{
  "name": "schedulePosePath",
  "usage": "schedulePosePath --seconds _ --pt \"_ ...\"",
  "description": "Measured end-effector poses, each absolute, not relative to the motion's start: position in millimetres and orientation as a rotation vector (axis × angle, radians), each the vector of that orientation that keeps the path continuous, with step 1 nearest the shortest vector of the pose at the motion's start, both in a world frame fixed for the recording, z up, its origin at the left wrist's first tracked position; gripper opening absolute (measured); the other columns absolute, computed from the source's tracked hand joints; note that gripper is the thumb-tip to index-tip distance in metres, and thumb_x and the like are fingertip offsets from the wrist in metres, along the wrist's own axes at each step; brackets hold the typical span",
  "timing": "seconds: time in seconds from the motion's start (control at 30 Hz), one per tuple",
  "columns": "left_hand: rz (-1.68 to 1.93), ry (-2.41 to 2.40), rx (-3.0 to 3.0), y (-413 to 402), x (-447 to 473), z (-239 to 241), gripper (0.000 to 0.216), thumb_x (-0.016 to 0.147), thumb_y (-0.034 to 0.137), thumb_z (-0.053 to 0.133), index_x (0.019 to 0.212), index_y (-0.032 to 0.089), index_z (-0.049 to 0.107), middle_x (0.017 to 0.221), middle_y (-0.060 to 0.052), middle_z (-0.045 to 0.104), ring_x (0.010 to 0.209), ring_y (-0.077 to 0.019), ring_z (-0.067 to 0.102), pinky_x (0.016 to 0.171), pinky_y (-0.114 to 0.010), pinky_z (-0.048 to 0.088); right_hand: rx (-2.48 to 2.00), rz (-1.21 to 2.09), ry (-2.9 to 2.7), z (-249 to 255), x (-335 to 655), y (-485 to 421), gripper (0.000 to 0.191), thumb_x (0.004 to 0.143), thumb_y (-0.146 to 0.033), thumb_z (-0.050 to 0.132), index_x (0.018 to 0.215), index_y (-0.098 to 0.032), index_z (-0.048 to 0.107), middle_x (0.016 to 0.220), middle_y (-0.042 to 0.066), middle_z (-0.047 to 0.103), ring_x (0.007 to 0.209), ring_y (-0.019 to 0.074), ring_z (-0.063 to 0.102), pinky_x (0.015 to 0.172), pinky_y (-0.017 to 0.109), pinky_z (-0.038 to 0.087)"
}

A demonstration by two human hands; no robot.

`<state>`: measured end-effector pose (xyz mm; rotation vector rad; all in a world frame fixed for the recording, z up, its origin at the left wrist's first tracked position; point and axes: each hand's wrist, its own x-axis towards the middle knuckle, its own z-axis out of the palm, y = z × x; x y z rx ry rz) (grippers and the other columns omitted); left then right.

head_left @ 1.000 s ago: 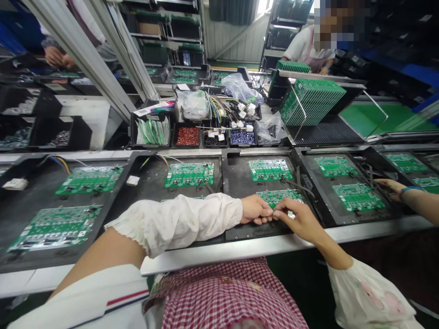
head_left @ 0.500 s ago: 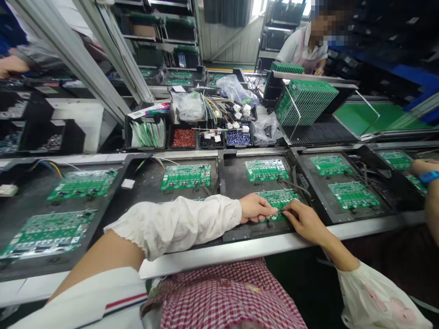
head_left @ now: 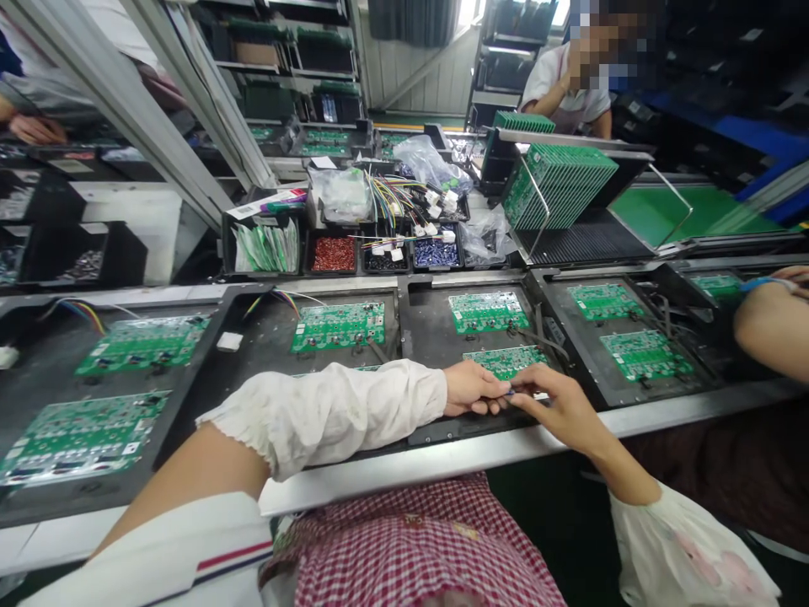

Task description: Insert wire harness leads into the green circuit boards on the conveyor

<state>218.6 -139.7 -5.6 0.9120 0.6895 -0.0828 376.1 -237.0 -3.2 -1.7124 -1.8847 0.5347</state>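
Observation:
My left hand (head_left: 475, 388) and my right hand (head_left: 556, 406) meet at the fingertips over the near edge of a green circuit board (head_left: 499, 362) in the middle tray. A tiny blue component (head_left: 511, 392) shows between them, pinched by my right thumb and forefinger. The left fingers are curled and closed against the same spot; whether they hold more parts is hidden. Both hands cover the board's near side. Behind it, in the same tray, lies a second circuit board (head_left: 489, 312).
Neighbouring black trays (head_left: 404, 333) carry more boards. Behind stand bins of red components (head_left: 334, 255) and blue components (head_left: 436, 251), wire harnesses (head_left: 395, 198) with white connectors, and a rack of upright boards (head_left: 562, 185). A co-worker's arm (head_left: 772, 324) reaches in at right; another person (head_left: 569, 93) is at the back.
My right hand has shifted slightly left, its fingertips rising from the board to meet my left fingers, where a blue component now shows. The co-worker's arm at right has moved; the person behind raised a hand.

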Motion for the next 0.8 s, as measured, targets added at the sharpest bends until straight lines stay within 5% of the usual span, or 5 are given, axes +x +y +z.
schedulePosePath --seconds 0.27,0.8 --pt "-0.195 0.695 1.194 -128.9 192.6 -9.3 0.018 0.081 0.020 0.044 0.077 0.010 0.058 0.056 0.004 0.046 0.033 -0.0002 0.032 0.031 -0.015 0.018 -2.090 0.103 -1.786 -37.5 412.8 -248.5 0.031 0.084 -0.039 0.039 0.068 -0.018 0.055 0.064 0.005 0.059 0.062 0.0177 0.056 0.059 0.028 0.040" --pt "-0.249 0.613 1.121 -132.8 188.2 -13.8 0.020 0.070 0.031 0.060 0.075 0.012 0.058 0.054 0.004 0.045 0.037 -0.0019 0.034 0.033 -0.016 0.017 -1.991 0.102 -1.838 -45.6 412.7 -254.3 0.021 0.084 -0.033 0.042 0.072 -0.019 0.053 0.067 0.003 0.055 0.065 0.0162 0.054 0.062 0.028 0.040"
